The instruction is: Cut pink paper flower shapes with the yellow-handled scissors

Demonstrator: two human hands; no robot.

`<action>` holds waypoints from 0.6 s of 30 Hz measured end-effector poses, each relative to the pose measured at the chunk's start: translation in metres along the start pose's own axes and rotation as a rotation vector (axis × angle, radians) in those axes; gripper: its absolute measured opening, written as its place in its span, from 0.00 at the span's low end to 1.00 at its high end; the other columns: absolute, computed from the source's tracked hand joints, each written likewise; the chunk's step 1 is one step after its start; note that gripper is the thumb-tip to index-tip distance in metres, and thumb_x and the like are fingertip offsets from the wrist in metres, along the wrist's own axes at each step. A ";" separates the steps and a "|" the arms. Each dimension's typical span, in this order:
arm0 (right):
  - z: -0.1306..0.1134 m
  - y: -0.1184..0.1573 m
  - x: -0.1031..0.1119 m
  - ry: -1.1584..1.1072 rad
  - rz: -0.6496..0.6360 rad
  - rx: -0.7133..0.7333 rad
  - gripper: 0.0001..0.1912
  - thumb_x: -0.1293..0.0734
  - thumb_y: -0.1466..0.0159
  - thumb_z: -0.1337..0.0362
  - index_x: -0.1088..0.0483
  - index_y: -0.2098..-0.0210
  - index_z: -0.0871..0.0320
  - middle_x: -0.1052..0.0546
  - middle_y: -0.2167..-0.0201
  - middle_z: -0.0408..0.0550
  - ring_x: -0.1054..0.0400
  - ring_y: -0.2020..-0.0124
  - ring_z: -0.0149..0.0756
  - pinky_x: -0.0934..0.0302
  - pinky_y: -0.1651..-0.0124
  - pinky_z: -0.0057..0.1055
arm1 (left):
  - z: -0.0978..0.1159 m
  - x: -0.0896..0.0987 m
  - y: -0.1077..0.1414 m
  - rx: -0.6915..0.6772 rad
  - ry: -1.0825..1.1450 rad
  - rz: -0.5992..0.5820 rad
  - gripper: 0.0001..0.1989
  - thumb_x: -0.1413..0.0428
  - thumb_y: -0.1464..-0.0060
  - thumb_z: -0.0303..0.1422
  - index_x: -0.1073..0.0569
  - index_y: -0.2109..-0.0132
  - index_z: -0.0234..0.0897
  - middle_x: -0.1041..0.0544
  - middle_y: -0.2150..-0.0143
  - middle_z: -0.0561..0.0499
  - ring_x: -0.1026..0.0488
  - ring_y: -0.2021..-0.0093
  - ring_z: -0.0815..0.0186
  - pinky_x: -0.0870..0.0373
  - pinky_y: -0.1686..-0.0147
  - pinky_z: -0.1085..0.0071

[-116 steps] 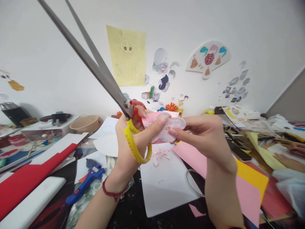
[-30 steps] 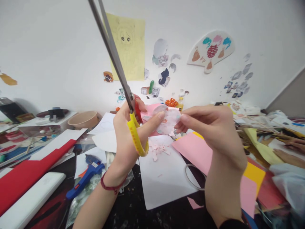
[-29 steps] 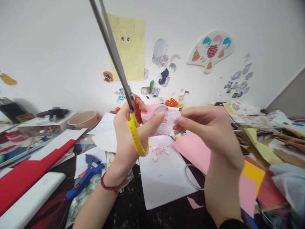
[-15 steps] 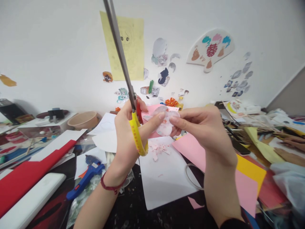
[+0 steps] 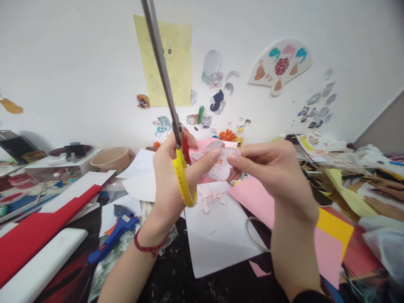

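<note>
Between my two hands is a thin whitish paper cutout with a rounded, lobed edge and small orange-red marks. A piece of pink paper lies behind it. My left hand pinches the cutout's left side under its thumb. Scissors with one yellow and one red handle hang on that same hand, the yellow loop round the thumb's base, blades closed and pointing up. On the right edge, my right hand grips the cutout between thumb and fingers. Its lower fingers are partly hidden behind the paper.
Below the hands, a white sheet carries pinkish scraps. A blue glue gun lies left, beside a long red strip. Pink paper and a ring lie right. Another person's hand is at far right.
The right thumb has shifted slightly right along the cutout's edge. Scissors and left hand appear a little further right, as does the whole view. Both hands keep their hold.
</note>
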State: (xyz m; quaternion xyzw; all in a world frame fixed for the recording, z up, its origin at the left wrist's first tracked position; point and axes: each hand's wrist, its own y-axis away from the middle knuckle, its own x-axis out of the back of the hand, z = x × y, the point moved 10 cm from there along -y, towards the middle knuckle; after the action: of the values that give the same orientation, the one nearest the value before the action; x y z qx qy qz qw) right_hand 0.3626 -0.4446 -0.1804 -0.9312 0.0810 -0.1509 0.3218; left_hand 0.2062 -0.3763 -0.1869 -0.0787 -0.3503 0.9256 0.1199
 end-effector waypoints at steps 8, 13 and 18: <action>0.018 -0.003 -0.012 -0.037 -0.083 -0.138 0.08 0.23 0.43 0.59 0.20 0.75 0.55 0.22 0.79 0.41 0.25 0.76 0.31 0.29 0.73 0.24 | -0.010 -0.008 -0.001 0.114 0.054 -0.062 0.21 0.30 0.55 0.33 0.37 0.68 0.39 0.34 0.71 0.55 0.34 0.72 0.69 0.40 0.73 0.70; 0.024 -0.006 -0.010 -0.066 -0.057 -0.128 0.10 0.22 0.43 0.58 0.21 0.77 0.54 0.24 0.84 0.41 0.27 0.82 0.31 0.31 0.79 0.25 | -0.019 -0.011 -0.002 0.135 0.071 -0.064 0.20 0.30 0.54 0.37 0.35 0.66 0.39 0.32 0.70 0.54 0.33 0.70 0.69 0.39 0.74 0.71; 0.011 -0.006 0.012 -0.010 0.199 -0.019 0.12 0.22 0.44 0.55 0.21 0.79 0.52 0.23 0.84 0.43 0.29 0.83 0.32 0.35 0.82 0.27 | -0.002 -0.005 -0.007 -0.053 0.077 0.005 0.17 0.34 0.46 0.40 0.34 0.70 0.38 0.29 0.68 0.53 0.34 0.70 0.70 0.37 0.72 0.71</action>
State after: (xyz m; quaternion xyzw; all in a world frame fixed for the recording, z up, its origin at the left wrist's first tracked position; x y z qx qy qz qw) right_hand 0.3773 -0.4367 -0.1823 -0.9223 0.1728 -0.1130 0.3266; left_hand 0.2131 -0.3713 -0.1831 -0.1183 -0.3697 0.9125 0.1289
